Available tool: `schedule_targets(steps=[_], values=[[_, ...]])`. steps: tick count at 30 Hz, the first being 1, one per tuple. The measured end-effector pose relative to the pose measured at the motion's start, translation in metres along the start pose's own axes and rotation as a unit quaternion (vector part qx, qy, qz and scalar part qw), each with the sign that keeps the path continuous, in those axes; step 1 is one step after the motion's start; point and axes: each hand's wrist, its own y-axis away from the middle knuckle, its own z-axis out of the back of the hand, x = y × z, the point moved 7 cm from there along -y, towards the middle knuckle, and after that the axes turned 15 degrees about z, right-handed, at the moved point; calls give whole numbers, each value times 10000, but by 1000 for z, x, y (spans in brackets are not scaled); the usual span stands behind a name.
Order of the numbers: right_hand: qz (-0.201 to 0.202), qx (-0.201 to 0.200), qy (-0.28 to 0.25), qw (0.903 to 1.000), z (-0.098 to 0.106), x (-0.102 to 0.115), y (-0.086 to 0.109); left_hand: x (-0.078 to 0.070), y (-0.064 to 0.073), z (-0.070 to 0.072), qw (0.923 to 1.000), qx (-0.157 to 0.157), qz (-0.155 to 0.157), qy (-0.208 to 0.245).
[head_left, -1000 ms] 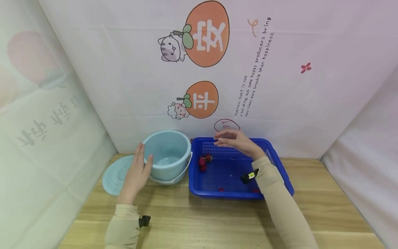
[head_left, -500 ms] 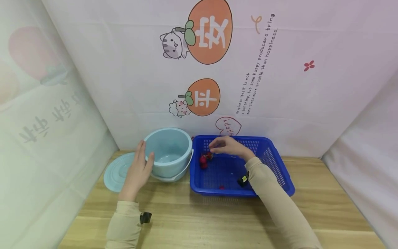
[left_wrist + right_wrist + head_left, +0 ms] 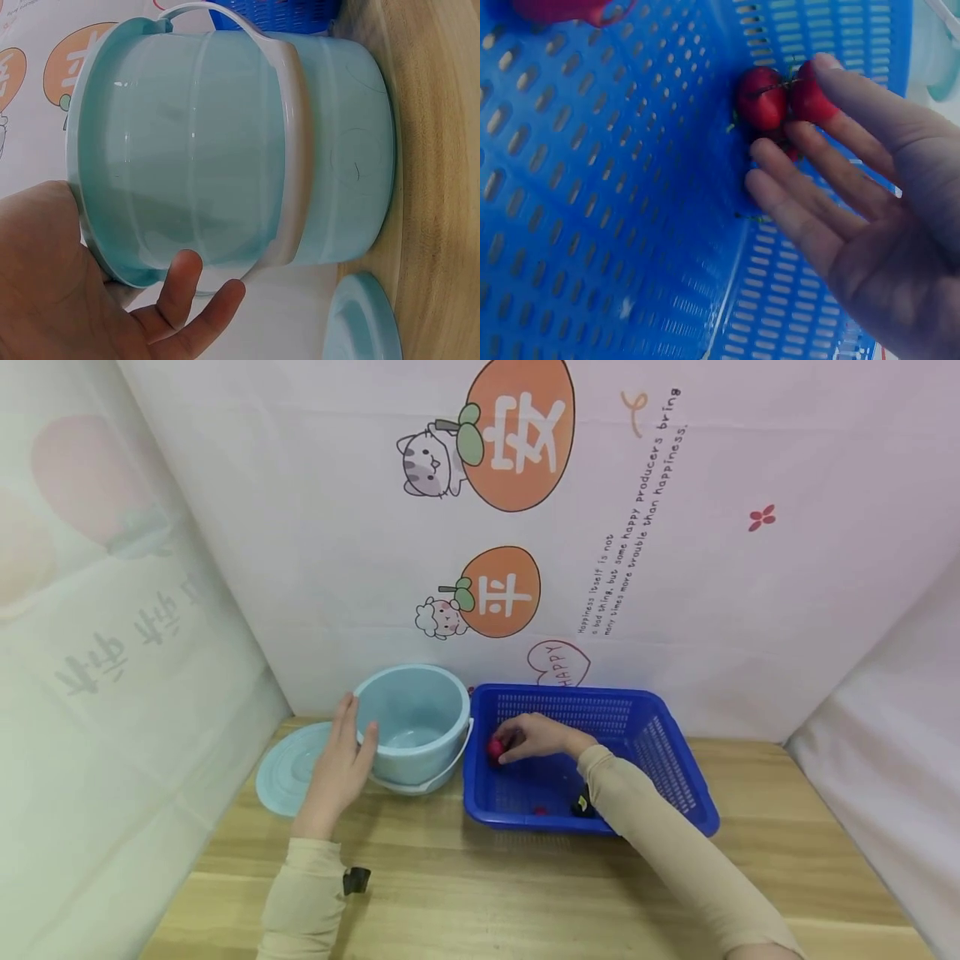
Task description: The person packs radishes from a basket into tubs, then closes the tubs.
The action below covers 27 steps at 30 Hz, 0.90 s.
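My left hand lies against the left side of a light blue bucket, thumb and fingers spread at its rim. The bucket stands upright, and its interior looks bare. In the left wrist view, its pale handle hangs down along the outside wall. My right hand reaches into a blue plastic basket, at its left end. Its thumb and fingers are around a small red radish, without a clear grip showing. Another red radish with stem bits lies beside it.
A round light blue lid lies on the wooden table, left of the bucket. Another red piece lies near the basket's front wall. A white printed cloth hangs behind.
My right hand has come down and left, from above the basket to the radishes at its left end. The left hand stays at the bucket. The head view has shifted slightly.
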Motion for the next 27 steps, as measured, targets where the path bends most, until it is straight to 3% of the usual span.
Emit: schedule_targets(steps=[27], values=[[259, 127, 591, 9978, -6, 6, -9, 1, 1, -3, 10000, 7, 17, 50]])
